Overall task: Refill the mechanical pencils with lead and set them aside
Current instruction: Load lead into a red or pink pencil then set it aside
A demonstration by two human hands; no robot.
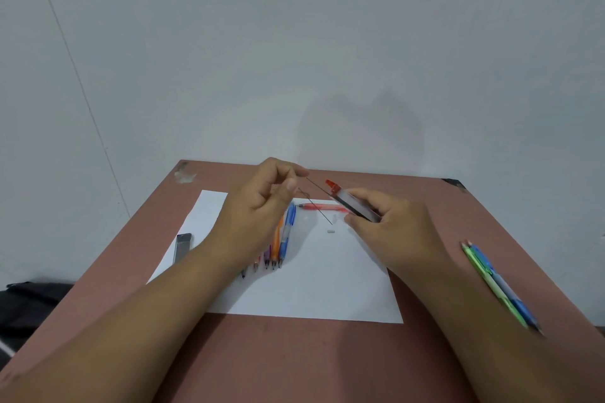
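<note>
My left hand (265, 203) hovers above the white paper sheet (314, 288) and pinches thin dark leads (319, 188) between thumb and fingertips. My right hand (389, 222) grips a flat lead case (355, 206) with a red cap (333, 186), its cap end pointing toward the left hand. One lead runs from the left fingertips to the case. A red mechanical pencil (322, 207) lies on the paper behind the hands. Several mechanical pencils (278, 245), blue, orange and others, lie side by side under my left wrist, partly hidden.
A second grey lead case (182, 247) lies at the paper's left edge. A small white eraser piece (330, 231) sits on the paper. Green and blue pencils (497, 281) lie at the brown table's (294, 360) right edge. A dark bag (29, 304) sits left of the table.
</note>
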